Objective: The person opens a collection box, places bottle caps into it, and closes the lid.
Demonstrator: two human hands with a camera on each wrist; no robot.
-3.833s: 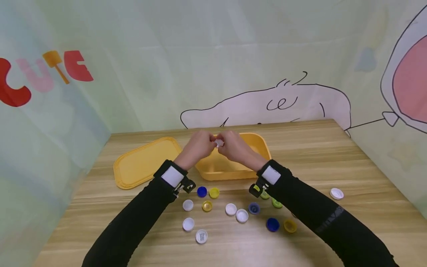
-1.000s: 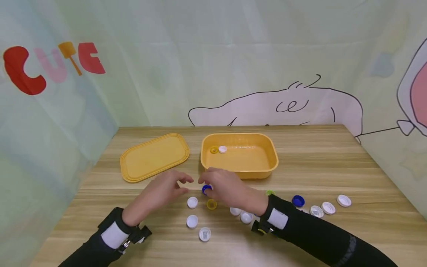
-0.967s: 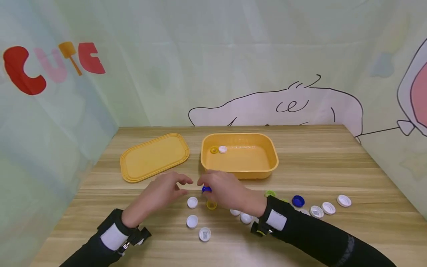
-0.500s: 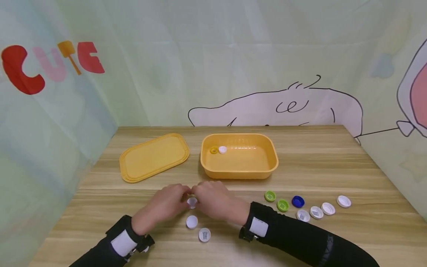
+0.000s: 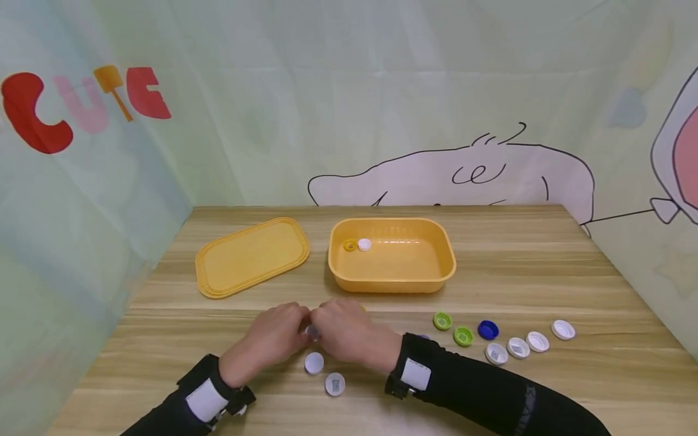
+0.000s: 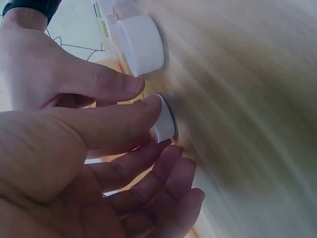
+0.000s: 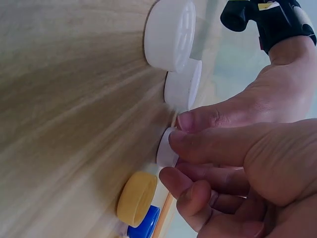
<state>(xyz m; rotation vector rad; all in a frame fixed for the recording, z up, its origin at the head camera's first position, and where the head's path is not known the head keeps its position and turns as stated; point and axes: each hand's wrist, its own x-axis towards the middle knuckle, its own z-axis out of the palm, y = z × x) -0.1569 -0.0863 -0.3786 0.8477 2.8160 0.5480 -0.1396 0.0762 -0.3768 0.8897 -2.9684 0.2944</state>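
A small white bottle cap (image 5: 312,332) stands at the table surface between both hands. My left hand (image 5: 275,336) pinches it from the left, the thumb on its top in the left wrist view. From the other side my right hand (image 5: 346,333) holds the same cap (image 7: 166,151) with thumb and fingers. Two more white caps lie nearer to me, one (image 5: 314,363) just below the hands and one (image 5: 335,384) further down. A yellow cap (image 7: 137,198) and a blue cap (image 7: 144,223) beside the right hand are mostly hidden in the head view.
Behind the hands stands a yellow box (image 5: 392,286) with a yellow cap (image 5: 349,244) and a white cap (image 5: 364,244) inside. Its flat lid (image 5: 253,257) lies to the left. Green caps (image 5: 463,336), a blue cap (image 5: 488,330) and several white caps (image 5: 518,347) lie at right.
Both hands held a white cap over the box earlier; one lies inside now. The right hand has since moved left and nearer, the left slightly right, and they have met on another white cap.
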